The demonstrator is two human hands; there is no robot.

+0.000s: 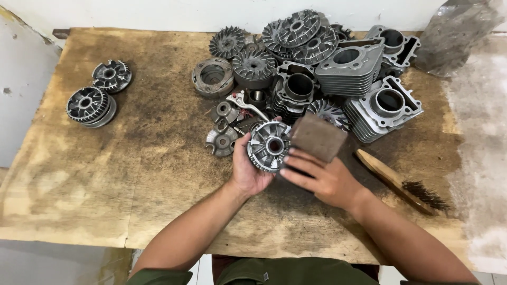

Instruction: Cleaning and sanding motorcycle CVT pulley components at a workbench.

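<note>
My left hand (247, 171) grips a round grey finned metal pulley (269, 145) from the side, holding it up just above the wooden board (132, 158). My right hand (322, 179) holds a brown square abrasive pad (318, 136) against the pulley's right edge. Both hands meet near the middle of the board, just in front of a heap of metal engine parts.
The heap at the back holds finned cylinder blocks (383, 105), fan-like pulleys (253, 63), a drum (213, 76) and a lever (244, 101). Two round pulleys (91, 104) (111, 75) lie apart at the left. A wire brush (401, 182) lies at the right. A plastic bag (454, 34) sits back right.
</note>
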